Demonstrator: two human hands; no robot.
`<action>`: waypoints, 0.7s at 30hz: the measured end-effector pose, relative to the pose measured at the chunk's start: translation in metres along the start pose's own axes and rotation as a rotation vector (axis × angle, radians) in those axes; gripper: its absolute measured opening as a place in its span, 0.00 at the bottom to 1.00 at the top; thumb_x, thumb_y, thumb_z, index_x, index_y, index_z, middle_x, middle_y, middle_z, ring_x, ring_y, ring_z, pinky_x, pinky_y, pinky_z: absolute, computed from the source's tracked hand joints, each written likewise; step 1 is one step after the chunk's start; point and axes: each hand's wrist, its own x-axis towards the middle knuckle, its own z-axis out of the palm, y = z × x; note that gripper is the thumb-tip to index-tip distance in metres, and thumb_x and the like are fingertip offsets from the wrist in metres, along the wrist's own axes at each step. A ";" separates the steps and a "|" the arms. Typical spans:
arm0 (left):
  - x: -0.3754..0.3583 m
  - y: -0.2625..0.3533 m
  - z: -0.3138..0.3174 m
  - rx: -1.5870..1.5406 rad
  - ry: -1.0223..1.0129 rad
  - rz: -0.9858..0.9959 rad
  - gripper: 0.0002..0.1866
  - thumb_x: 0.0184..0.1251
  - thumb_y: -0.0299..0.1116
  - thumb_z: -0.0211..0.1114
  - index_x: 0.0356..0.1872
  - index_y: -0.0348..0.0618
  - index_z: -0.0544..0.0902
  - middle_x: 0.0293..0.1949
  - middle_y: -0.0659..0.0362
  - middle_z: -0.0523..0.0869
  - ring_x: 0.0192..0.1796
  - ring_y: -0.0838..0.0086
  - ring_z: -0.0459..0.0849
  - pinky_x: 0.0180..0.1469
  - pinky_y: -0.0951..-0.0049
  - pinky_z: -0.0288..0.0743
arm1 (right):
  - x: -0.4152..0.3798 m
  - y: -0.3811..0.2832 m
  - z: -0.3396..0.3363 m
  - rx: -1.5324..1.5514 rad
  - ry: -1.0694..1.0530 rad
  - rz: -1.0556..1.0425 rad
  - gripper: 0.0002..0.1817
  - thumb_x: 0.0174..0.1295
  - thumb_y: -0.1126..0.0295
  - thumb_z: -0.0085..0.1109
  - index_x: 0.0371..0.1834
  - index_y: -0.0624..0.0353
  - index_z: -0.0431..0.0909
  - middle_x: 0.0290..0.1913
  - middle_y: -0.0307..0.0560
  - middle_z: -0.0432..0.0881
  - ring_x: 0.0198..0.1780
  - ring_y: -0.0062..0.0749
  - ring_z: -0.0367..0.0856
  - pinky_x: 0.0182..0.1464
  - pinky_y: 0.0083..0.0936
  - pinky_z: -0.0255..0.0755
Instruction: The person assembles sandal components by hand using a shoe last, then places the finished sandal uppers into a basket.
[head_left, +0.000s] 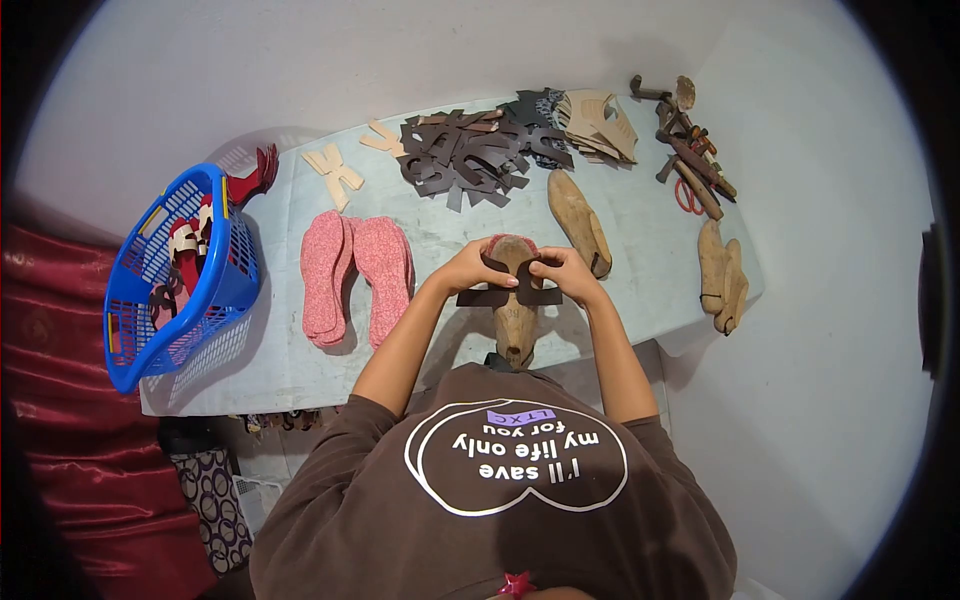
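Note:
In front of my chest a wooden shoe last (514,325) points away from me, its heel end close to my shirt. A dark brown shoe upper piece (482,298) lies across the top of the last, its ends sticking out on both sides. My left hand (474,272) grips the upper from the left, thumb on top. From the other side my right hand (566,274) holds it, thumb and fingers closed at the last's edge. A bit of pink-red material shows around the toe of the last. The fingers' undersides are hidden.
Pink insoles (325,275) are stacked on the table (270,350), near a blue basket (212,290) of sandals. Dark cut pieces (455,160) and beige pieces (600,130) lie at the back. Other wooden lasts (578,222), a hammer and red-handled scissors (688,197) sit rightward.

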 end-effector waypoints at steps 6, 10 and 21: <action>0.002 0.001 0.002 0.037 -0.032 -0.049 0.27 0.37 0.29 0.72 0.45 0.37 0.75 0.39 0.60 0.80 0.41 0.77 0.77 0.46 0.76 0.70 | -0.003 0.009 0.003 0.093 0.084 -0.104 0.15 0.51 0.71 0.61 0.41 0.66 0.73 0.29 0.40 0.78 0.28 0.18 0.74 0.36 0.18 0.68; 0.000 0.001 0.001 0.030 0.002 -0.103 0.25 0.38 0.29 0.72 0.42 0.37 0.77 0.38 0.60 0.80 0.39 0.77 0.77 0.45 0.76 0.70 | -0.009 0.027 0.002 -0.017 0.303 -0.194 0.17 0.53 0.68 0.59 0.43 0.65 0.72 0.30 0.40 0.78 0.32 0.19 0.74 0.37 0.18 0.68; -0.001 -0.002 0.004 -0.007 0.052 -0.059 0.23 0.38 0.28 0.71 0.41 0.38 0.77 0.36 0.62 0.81 0.38 0.78 0.76 0.44 0.77 0.70 | -0.030 0.076 0.000 0.399 0.240 0.127 0.10 0.59 0.67 0.52 0.37 0.63 0.74 0.33 0.42 0.78 0.33 0.24 0.76 0.39 0.21 0.71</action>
